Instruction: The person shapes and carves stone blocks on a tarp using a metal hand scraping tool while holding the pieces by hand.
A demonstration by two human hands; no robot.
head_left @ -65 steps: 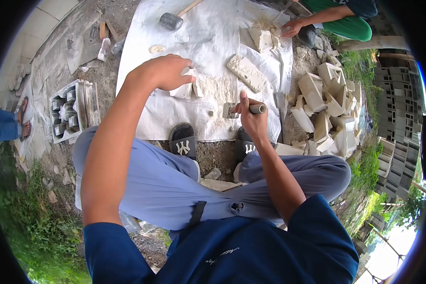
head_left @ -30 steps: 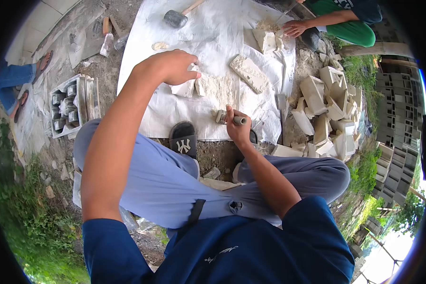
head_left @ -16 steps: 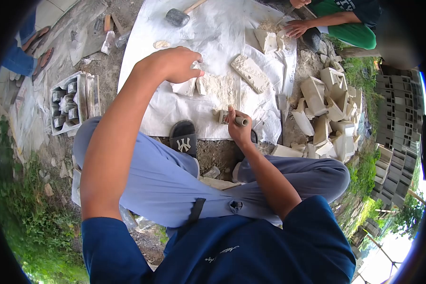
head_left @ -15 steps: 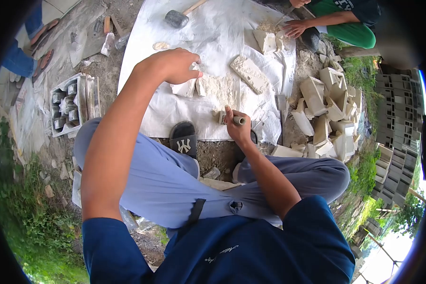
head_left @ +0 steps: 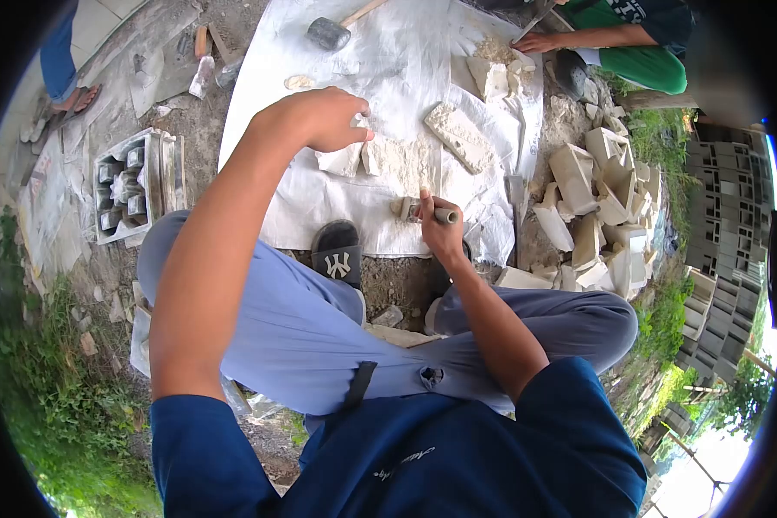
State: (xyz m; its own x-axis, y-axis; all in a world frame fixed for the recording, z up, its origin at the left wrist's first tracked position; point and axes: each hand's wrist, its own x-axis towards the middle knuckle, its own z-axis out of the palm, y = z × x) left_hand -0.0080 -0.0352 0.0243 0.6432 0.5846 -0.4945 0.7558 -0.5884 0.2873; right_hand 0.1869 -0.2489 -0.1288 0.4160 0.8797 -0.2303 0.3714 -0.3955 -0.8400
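Observation:
My left hand (head_left: 332, 121) curls over a pale, chalky stone piece (head_left: 341, 160), its thumb and a fingertip on either side of the upper part; the other fingers are hidden. Another small pale chunk (head_left: 370, 158) lies right beside it. In my right hand (head_left: 442, 229) is a hammer-like tool (head_left: 409, 208) with a hollow tube handle, its end pointing towards me. The tool's head is low over the sheet and partly hidden. A flat, powdery slab (head_left: 457, 136) lies beyond my right hand, with crumbs and dust around it.
A white sheet (head_left: 289, 207) covers the ground. A dark-headed mallet (head_left: 328, 34) lies at the back. Broken pale blocks (head_left: 591, 203) are heaped at right; a mould-like box (head_left: 125, 190) stands left. A co-worker's hand (head_left: 537, 42) is at the far right.
My view has shifted slightly. Both my hands keep nearly the same place and grip. The co-worker's hand has moved a little, and the bystander's legs at far left have shifted.

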